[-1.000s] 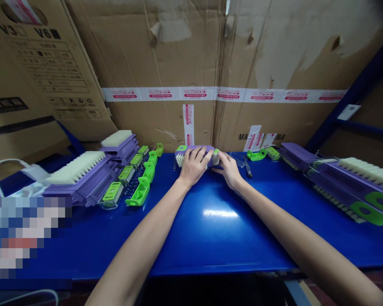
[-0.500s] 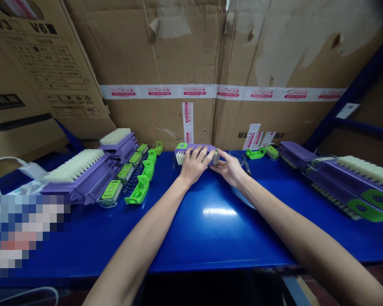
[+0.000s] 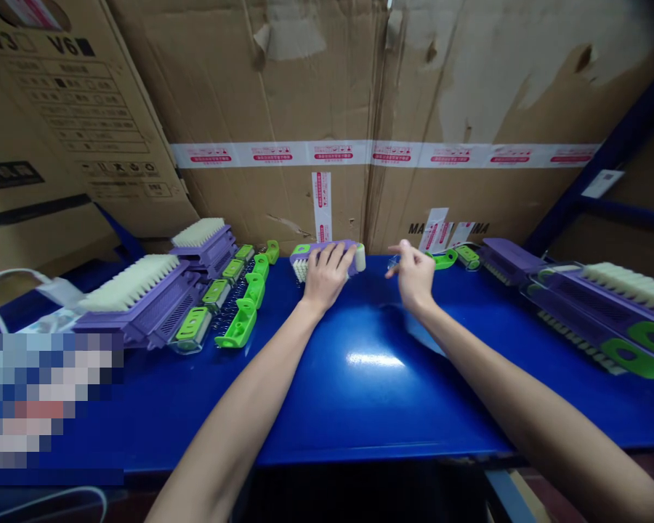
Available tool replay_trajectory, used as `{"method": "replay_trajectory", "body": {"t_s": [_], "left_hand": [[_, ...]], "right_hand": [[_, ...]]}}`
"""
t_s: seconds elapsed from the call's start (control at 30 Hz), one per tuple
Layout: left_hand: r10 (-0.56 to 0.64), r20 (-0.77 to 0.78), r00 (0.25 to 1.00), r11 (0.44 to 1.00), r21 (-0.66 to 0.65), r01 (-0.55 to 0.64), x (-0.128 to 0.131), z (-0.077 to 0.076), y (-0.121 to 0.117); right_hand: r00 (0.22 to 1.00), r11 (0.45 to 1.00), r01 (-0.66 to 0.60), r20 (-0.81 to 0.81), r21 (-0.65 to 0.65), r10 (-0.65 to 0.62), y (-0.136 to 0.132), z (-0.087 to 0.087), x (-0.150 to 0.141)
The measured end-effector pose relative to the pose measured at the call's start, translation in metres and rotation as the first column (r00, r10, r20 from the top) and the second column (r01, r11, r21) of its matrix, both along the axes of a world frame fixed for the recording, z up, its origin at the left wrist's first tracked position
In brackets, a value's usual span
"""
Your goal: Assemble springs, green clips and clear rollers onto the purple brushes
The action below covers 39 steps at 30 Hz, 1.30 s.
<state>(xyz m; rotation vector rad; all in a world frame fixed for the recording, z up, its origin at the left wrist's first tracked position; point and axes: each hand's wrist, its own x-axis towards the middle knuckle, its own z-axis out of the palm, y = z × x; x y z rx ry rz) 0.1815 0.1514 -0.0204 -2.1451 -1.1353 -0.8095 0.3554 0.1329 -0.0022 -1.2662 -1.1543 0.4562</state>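
Observation:
My left hand [image 3: 325, 277] rests over a purple brush [image 3: 299, 269] near the back of the blue table, its fingers wrapped across the top. Pale bristles point down below the brush, and a green end piece shows at its left. A pale cylindrical part [image 3: 360, 258] stands out at the brush's right end. To the right, apart from the brush, my right hand [image 3: 415, 277] hovers with the thumb and a finger stretched leftward and separated; the other fingers look curled. Nothing shows between them. Clear plastic [image 3: 393, 261] lies behind it, partly covered.
Left, purple brushes [image 3: 134, 283] lie bristles up, beside green-topped metal pieces [image 3: 216, 293], springs and green brackets [image 3: 243, 325]. At right are more purple brushes [image 3: 588, 312], a green bracket [image 3: 445, 259] and a green-topped piece [image 3: 467, 256]. Cardboard [image 3: 283, 94] stands behind the blue table [image 3: 370, 414].
My right hand has let go of the brush's right end and moved right, over where a small dark tool lay. My left hand and the brush have shifted slightly left.

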Motion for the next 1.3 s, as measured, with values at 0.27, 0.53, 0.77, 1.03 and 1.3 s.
{"method": "replay_trajectory", "body": {"t_s": [0.27,0.53,0.77,1.03,1.3], "left_hand": [[-0.008,-0.006,1.0,1.0,-0.016,0.008,0.0,0.001,0.0],[0.0,-0.02,1.0,1.0,-0.022,-0.001,0.001,0.003,-0.002],[-0.006,-0.008,1.0,1.0,-0.014,0.006,0.0,-0.001,-0.001],[-0.089,-0.043,0.995,0.996,-0.026,0.088,0.001,0.001,-0.002],[-0.176,-0.068,0.982,0.983,-0.058,0.172,0.0,0.0,0.0]], "right_hand": [[0.578,0.937,0.345,0.797,-0.045,-0.175,0.01,-0.001,0.048],[0.443,0.916,0.356,0.896,-0.185,0.008,0.016,-0.018,0.054],[0.856,0.995,-0.013,0.514,-0.101,0.063,0.018,0.001,0.045],[0.92,0.925,-0.38,0.113,0.019,0.376,0.013,0.005,0.035],[0.898,0.917,-0.397,0.23,0.051,0.376,0.005,0.0,0.021]]}}
